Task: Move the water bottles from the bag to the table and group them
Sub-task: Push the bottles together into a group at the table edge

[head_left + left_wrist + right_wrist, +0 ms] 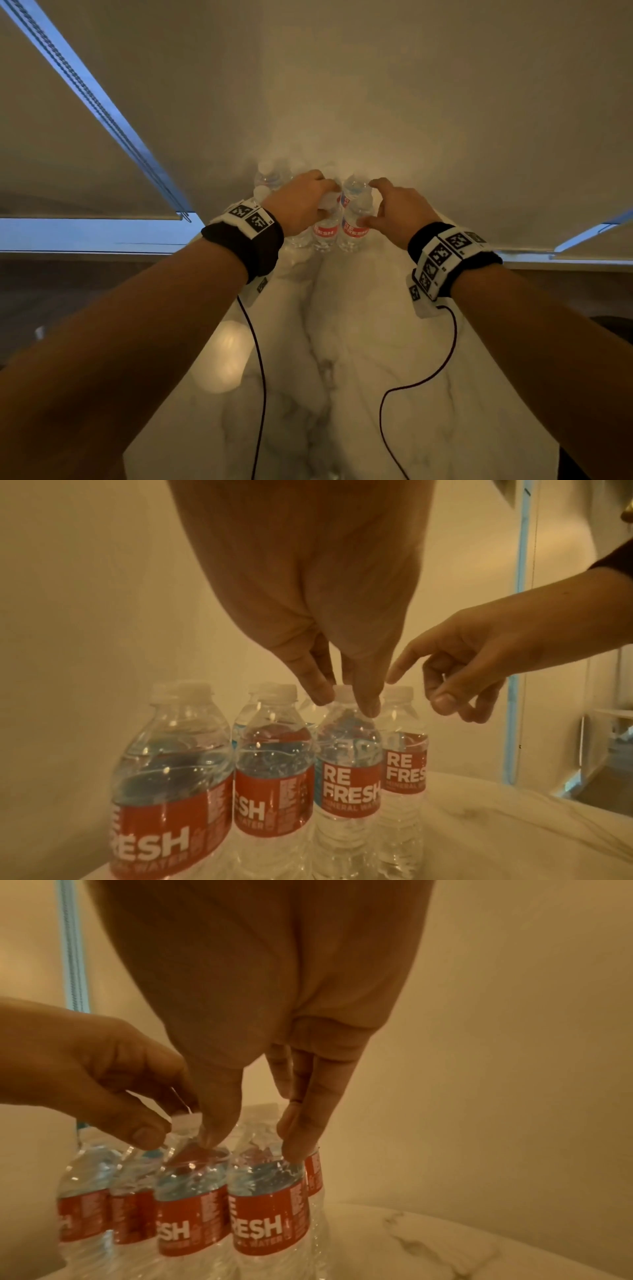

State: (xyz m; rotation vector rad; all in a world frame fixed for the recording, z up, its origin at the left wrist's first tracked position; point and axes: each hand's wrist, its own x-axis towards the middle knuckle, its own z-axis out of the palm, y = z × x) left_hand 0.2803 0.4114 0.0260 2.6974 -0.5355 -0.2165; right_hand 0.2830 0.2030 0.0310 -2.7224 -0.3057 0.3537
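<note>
- Water bottles [346, 764] stand upright in a tight cluster at the far end of the marble table [394, 394], close to the wall; packing them side by side, touching, is what the grouping calls for.
- Left hand [301, 205] reaches down from above and pinches the neck of one front bottle just under its white cap [342, 689] with thumb and finger, likely to nudge it tight against the rest.
- Right hand [397, 209] holds its fingers loosely spread around the shoulder of the rightmost bottle [267, 1199], thumb one side and fingertips [294, 1148] the other, touching but not clamped.
- Count: at least six bottles show, four in the front row and more behind; the exact total cannot be told.
- No bag is in view.
</note>
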